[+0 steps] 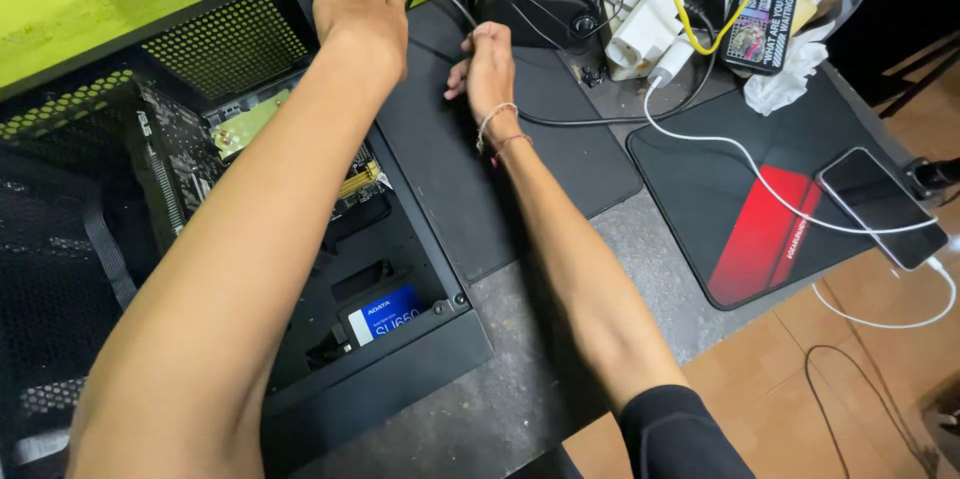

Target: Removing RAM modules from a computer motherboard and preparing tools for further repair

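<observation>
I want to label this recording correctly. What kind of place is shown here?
Probably a small computer repair bench or home workshop. An open computer case lies on a rough grey table, with a black cable and a cluster of chargers beside it.

A computer repair workbench: open computer case (200,189), cables (700,139), phones (880,204).
</observation>
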